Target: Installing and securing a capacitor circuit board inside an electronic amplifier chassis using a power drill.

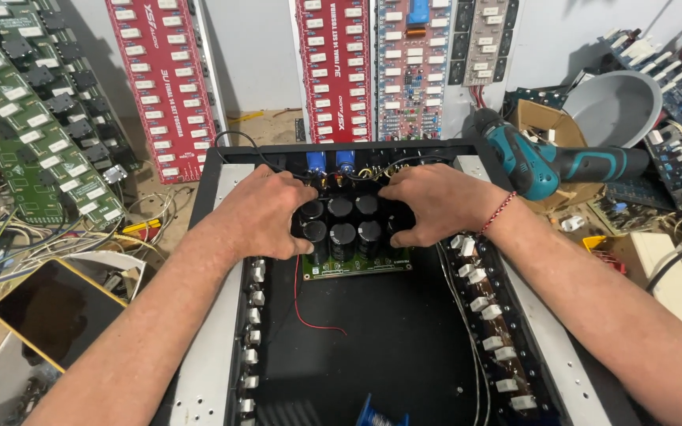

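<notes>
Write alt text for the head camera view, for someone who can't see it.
Two bare hands, left hand and right hand, grip a circuit board topped with black capacitors inside an open black metal case. A teal cordless drill rests nearby.

Both hands grip a green circuit board [354, 264] that carries a cluster of black capacitors [343, 223] inside an open black metal chassis [388, 339]. The left hand [266, 214] holds the board at its 9 o'clock side, and the right hand [434, 203] holds it at 3 o'clock, fingers curled over the capacitors. A thin red wire [303, 304] runs down from the board toward 6 o'clock. At 2 o'clock from the board a teal cordless drill [550, 162] lies on the chassis corner. Red circuit boards [163, 87] lean upright at 11 o'clock. A dark tablet [57, 310] lies at 8 o'clock on the worktop.
</notes>
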